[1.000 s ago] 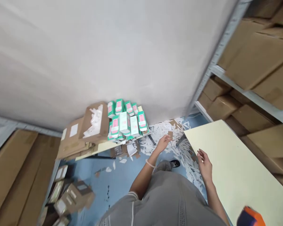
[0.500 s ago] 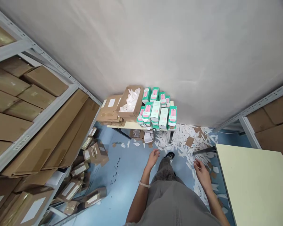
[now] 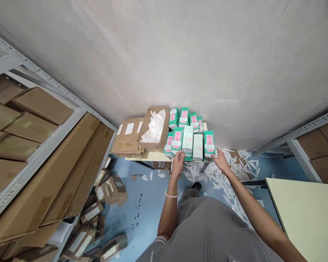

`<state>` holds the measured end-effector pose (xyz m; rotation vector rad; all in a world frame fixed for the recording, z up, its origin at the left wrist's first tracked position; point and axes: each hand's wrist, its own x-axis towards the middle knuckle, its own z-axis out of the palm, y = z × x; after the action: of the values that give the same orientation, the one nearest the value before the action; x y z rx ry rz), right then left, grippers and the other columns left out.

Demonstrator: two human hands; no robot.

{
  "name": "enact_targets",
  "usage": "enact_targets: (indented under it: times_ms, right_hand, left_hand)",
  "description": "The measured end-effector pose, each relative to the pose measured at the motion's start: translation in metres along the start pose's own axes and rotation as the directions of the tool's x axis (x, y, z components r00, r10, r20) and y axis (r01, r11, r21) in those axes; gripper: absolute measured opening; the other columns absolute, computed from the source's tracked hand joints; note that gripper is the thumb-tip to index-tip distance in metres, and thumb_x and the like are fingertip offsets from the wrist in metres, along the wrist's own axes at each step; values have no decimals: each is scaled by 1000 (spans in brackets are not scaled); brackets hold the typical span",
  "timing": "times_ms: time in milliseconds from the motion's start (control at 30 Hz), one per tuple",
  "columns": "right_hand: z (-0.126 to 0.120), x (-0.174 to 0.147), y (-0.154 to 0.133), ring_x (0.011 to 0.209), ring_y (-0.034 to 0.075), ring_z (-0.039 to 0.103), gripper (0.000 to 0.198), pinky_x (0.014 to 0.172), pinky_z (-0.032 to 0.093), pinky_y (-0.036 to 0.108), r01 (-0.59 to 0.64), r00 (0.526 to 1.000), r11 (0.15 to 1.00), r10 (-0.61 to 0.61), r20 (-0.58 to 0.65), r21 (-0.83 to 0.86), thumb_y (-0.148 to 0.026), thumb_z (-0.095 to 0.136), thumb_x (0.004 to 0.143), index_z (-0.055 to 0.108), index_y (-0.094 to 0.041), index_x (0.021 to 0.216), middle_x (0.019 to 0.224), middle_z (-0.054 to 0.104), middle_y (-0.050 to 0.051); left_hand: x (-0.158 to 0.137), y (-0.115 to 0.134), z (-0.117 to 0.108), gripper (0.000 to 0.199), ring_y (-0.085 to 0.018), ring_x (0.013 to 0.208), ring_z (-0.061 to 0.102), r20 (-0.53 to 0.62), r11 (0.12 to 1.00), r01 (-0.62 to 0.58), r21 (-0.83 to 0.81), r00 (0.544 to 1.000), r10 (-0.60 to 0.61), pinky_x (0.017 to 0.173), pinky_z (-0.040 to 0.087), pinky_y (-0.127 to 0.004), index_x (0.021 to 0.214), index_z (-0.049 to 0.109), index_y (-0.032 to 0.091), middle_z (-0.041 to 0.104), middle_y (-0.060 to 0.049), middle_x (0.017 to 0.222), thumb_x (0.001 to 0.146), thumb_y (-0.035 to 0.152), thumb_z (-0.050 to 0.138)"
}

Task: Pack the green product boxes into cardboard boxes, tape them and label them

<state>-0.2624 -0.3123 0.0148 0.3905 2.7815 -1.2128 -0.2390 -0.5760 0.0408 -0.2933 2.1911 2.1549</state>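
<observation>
Several small cartons stand packed together on a low, pale table point(image 3: 153, 156) against the wall. Most are green with a pink picture, like the green carton point(image 3: 209, 143) at the right end; in front stand a pale white carton point(image 3: 187, 138) and a second white carton point(image 3: 198, 146). My left hand point(image 3: 178, 163) is at the front edge of the group, below the white carton, fingers loosely bent and apart. My right hand point(image 3: 221, 162) reaches the lower right corner of the end green carton, thumb and fingers apart. Neither hand visibly grips a carton.
Left of the cartons, an open cardboard box point(image 3: 153, 125) holds white paper pieces, beside flattened cardboard point(image 3: 128, 134). White scraps point(image 3: 229, 189) litter the floor. Shelving point(image 3: 71, 127) with brown boxes is at left, more shelving point(image 3: 303, 158) at right, near a cream tabletop point(image 3: 306, 214).
Both hands have moved forward, from in front of my body to the front edge of the cartons. I am closer to the table. The cartons stand as before.
</observation>
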Motion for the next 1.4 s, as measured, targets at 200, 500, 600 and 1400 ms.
enact_targets:
  times_ms: [200,500,600,1400]
  right_hand:
    - [28,56,-50,132,38,48,87,105,41,48,-318,946,924,324,-10,-210,-46,52,87,13,-11,156,149,37,25]
    - [49,69,-49,127,40,52,99,100,43,51,-412,905,878,425,0,-246,-55,57,82,5,-14,156,142,42,25]
    - [45,72,-49,123,38,57,97,98,45,49,-420,901,874,434,4,-245,-53,61,80,11,-16,154,139,46,25]
    - [-53,10,-3,113,26,65,71,98,51,36,-278,826,745,508,-245,606,-37,66,74,50,-17,139,130,66,12]
  left_hand:
    - [26,-6,26,39,-25,116,63,202,1000,12,-7,979,-11,103,46,-42,118,60,19,66,-14,125,92,48,55]
    - [64,-7,76,43,-24,131,53,387,999,12,-29,922,0,113,38,-41,126,59,22,58,-13,140,92,48,57]
    - [76,-12,88,41,-26,130,55,337,994,102,-41,938,-82,113,39,-44,121,62,21,59,-15,138,89,46,62]
    - [53,33,174,71,-25,142,42,696,924,351,-151,701,-153,115,41,-39,155,29,27,39,-5,157,93,47,56]
